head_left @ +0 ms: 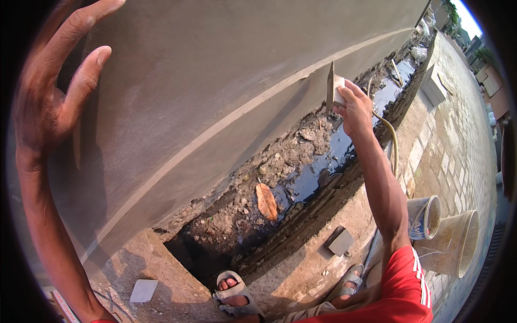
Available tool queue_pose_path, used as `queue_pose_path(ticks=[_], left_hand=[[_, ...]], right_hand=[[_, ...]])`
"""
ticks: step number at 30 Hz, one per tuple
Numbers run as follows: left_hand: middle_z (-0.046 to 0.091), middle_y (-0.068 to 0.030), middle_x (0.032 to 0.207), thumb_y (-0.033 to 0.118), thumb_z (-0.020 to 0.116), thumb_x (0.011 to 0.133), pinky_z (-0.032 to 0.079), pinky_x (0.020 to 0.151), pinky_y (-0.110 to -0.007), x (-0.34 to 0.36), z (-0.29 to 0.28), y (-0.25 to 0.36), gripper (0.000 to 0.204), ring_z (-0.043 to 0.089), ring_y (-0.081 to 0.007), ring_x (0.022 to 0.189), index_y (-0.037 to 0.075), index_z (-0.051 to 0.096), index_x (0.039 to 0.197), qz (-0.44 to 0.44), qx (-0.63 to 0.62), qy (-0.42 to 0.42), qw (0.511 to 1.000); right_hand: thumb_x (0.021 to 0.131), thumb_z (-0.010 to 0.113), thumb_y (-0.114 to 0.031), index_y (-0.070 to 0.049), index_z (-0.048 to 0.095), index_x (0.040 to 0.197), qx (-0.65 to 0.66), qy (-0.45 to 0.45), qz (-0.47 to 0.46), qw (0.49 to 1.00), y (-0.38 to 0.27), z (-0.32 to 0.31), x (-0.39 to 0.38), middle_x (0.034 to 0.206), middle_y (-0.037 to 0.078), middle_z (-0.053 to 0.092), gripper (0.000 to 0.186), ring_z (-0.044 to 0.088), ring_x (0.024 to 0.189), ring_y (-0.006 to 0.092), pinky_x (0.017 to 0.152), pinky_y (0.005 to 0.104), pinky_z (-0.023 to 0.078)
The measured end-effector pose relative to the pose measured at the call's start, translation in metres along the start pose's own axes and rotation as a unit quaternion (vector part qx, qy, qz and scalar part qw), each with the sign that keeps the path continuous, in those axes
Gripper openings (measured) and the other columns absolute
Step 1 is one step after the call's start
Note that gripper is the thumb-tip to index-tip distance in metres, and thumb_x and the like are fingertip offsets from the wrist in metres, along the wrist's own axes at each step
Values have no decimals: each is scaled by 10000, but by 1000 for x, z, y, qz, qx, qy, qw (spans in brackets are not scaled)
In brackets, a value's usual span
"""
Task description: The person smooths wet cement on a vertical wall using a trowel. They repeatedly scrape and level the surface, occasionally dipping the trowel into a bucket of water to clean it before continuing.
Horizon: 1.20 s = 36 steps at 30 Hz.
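Observation:
My left hand is spread flat against the grey plastered wall at the upper left, fingers apart, holding nothing. My right hand reaches out to the wall's lower band and grips a plastering float by its pale handle. The thin blade stands on edge against the wall just below the pale groove line that runs across the plaster.
Below the wall lies a muddy trench with dark water, rubble and a brown leaf. A hose curves beside my right arm. Two buckets stand at the right on paving. A brick piece and my sandalled feet rest on the concrete ledge.

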<state>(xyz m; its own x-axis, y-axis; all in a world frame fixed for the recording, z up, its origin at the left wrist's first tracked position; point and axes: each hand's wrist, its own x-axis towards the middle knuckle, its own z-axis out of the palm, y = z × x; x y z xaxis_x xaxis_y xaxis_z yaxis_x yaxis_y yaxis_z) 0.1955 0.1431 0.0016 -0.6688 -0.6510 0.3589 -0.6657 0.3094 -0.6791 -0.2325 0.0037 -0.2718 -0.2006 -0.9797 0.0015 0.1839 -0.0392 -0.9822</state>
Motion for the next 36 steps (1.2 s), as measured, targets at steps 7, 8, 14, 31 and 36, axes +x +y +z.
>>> queue_pose_path(ticks=[7, 8, 14, 31, 36], left_hand=[[586, -127, 1367, 204, 630, 883, 426, 1102, -492, 0, -13, -5, 391, 502, -326, 1345, 119, 629, 1264, 4, 13, -1, 1000], [586, -128, 1364, 205, 631, 880, 426, 1100, -493, 0, -14, -7, 390, 501, -327, 1345, 118, 630, 1260, 4, 15, -3, 1000], [588, -133, 1351, 208, 638, 860, 430, 1091, -495, 2, -17, -6, 387, 498, -333, 1342, 112, 638, 1235, 6, 16, 1, 1000], [591, -146, 1313, 217, 658, 805, 442, 1066, -501, -2, -11, 2, 379, 490, -349, 1334, 95, 659, 1164, 9, 24, 24, 999], [593, -150, 1302, 219, 664, 789, 445, 1058, -503, -4, -10, 2, 377, 488, -353, 1331, 90, 666, 1143, 18, 42, 30, 999]], right_hand=[[932, 653, -86, 114, 480, 1395, 23, -9, -4, 1000, 7, 38, -13, 1125, 176, 668, 533, 690, 858, 180, 607, 283, 555], [932, 652, -86, 124, 463, 1404, 33, -4, -7, 999, 9, 45, -19, 1137, 186, 662, 551, 690, 862, 185, 607, 284, 557], [928, 649, -77, 170, 379, 1436, 29, -67, 8, 997, 12, 62, -63, 1133, 217, 661, 626, 677, 855, 168, 609, 277, 559], [994, 608, -214, 21, 475, 1427, 286, -257, 153, 910, 6, 13, -88, 1264, 109, 634, 509, 638, 1096, 165, 934, 321, 540], [942, 678, -120, 14, 460, 1431, 271, -291, 160, 903, 15, 28, -98, 1241, 91, 642, 552, 646, 1091, 161, 911, 341, 560]])
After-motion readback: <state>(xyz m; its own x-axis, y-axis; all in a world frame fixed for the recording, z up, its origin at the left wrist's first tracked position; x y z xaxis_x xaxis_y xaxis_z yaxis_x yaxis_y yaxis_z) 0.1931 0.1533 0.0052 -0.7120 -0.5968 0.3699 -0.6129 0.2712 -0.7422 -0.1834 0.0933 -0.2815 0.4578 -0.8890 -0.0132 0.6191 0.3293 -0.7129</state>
